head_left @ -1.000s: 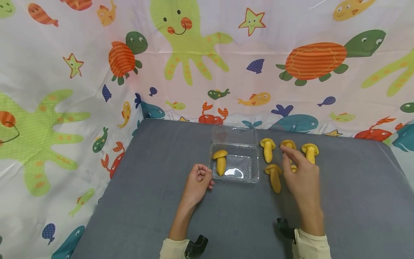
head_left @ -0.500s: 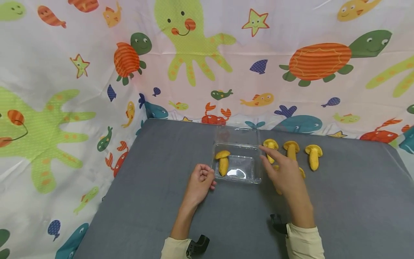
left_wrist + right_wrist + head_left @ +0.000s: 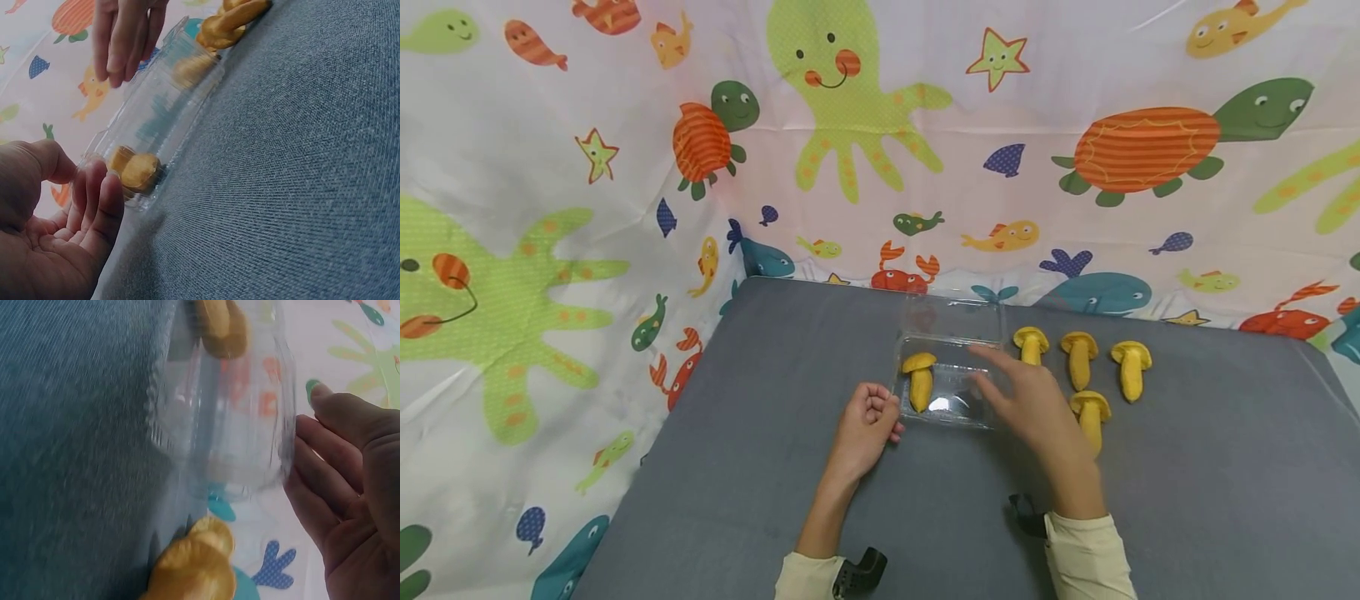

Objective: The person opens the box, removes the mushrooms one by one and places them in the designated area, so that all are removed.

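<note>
A clear plastic clamshell box [image 3: 955, 392] lies on the table with its lid tipped back. One yellow toy mushroom [image 3: 921, 383] rests at the left inside it. My left hand [image 3: 865, 425] pinches the box's left edge between thumb and curled fingers, as the left wrist view [image 3: 56, 225] also shows. Over the right side of the box hovers my right hand [image 3: 1041, 412], fingers extended and thumb apart; in the right wrist view this hand [image 3: 350, 462] holds nothing. Right of the box are several more mushrooms, including one [image 3: 1030, 343] close to its edge and another [image 3: 1090, 417] nearer me.
Two further mushrooms, one [image 3: 1078, 358] and another [image 3: 1131, 367], lie along the back right. A grey cloth [image 3: 737, 467] covers the table. Behind and at the left hangs a curtain [image 3: 955, 183] printed with sea animals.
My right hand has moved left from above the mushrooms to over the box, uncovering mushrooms behind it. My left hand stays at the box edge. The head view has shifted slightly.
</note>
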The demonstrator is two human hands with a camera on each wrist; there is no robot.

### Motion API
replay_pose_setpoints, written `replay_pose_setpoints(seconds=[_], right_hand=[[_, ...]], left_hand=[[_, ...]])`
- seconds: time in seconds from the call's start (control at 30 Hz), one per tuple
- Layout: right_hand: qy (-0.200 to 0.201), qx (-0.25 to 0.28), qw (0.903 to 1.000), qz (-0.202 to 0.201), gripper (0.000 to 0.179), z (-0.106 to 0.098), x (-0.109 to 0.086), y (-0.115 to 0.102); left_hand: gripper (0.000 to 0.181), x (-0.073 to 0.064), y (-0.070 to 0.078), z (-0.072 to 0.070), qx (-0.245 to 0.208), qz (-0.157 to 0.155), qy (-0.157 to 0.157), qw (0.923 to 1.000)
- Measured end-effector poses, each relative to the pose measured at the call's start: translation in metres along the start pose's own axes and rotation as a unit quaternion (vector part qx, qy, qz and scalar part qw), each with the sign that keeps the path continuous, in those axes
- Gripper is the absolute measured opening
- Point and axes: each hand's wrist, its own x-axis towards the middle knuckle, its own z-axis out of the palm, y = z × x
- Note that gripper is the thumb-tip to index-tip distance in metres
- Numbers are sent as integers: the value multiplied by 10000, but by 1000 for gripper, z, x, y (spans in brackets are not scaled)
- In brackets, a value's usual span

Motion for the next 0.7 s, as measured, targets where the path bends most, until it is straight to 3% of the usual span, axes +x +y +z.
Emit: replay_pose_setpoints(seconds=[0.13, 0.43, 0.7], right_hand=[[-257, 64, 9996, -37, 51, 6, 9, -9], [-694, -136, 9961, -527, 48, 21, 32, -15], [-879, -268, 9934, -693, 45, 33, 43, -17]], left_hand=[[18, 0, 0, 0, 18, 14, -17, 10000], [17, 1, -2, 0, -66, 28, -38, 10000], [16, 3, -3, -1, -85, 43, -76, 9999]])
